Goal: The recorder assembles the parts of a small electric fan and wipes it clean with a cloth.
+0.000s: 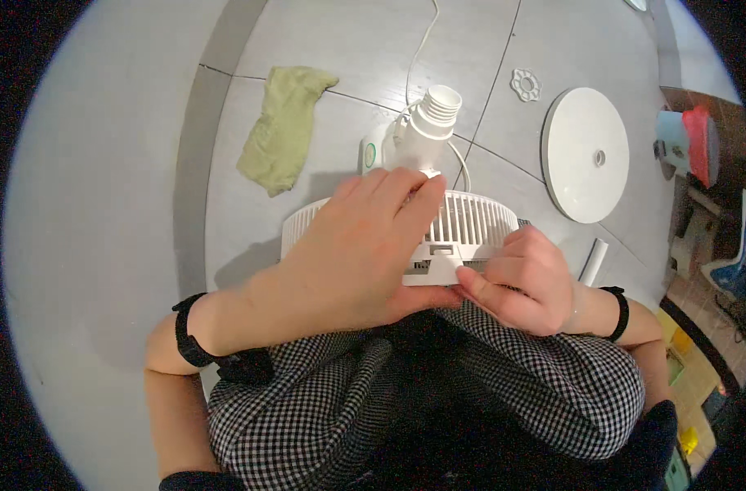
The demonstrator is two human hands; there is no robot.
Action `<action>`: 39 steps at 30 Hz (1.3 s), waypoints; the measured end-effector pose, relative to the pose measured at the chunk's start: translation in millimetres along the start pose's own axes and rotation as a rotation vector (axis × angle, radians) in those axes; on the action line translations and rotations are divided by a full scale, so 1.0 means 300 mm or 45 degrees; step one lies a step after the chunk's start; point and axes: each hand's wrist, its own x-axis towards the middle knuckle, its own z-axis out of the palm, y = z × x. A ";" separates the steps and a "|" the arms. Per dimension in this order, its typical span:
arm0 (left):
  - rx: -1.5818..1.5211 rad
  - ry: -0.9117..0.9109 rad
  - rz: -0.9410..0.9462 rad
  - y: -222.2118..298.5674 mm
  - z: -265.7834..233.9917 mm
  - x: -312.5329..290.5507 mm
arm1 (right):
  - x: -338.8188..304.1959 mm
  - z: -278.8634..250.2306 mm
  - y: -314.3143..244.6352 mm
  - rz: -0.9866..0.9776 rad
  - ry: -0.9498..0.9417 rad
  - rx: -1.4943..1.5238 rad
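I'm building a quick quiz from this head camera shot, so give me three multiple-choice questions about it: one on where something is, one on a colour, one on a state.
1. Where does the green cloth lie?
A. on the floor, ahead and left of the fan
B. on the person's lap
C. on the round base

2. What colour is the round base plate on the floor?
A. black
B. white
C. red

3. What is the left hand doing?
A. hanging free in the air
B. holding the cloth
C. spread over the fan grille

Answers:
1 A: the green cloth is on the grey tiles, up and left of the fan grille.
2 B: the round base plate is white.
3 C: the left hand lies across the grille, while the right hand grips its near edge.
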 end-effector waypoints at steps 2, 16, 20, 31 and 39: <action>0.001 -0.003 -0.009 0.003 -0.002 -0.002 | 0.000 0.010 0.001 -0.025 0.010 0.017; -0.001 -0.103 0.021 -0.001 -0.022 -0.003 | 0.015 0.011 -0.008 -0.056 0.001 0.035; -0.048 -0.115 0.024 -0.004 -0.027 -0.001 | 0.017 0.005 -0.005 0.017 -0.039 0.015; -0.035 -0.023 0.041 -0.023 -0.003 0.008 | 0.014 0.010 0.002 0.057 -0.013 0.048; -0.030 0.012 0.106 -0.037 0.002 0.004 | 0.030 -0.032 -0.004 0.315 -0.066 0.112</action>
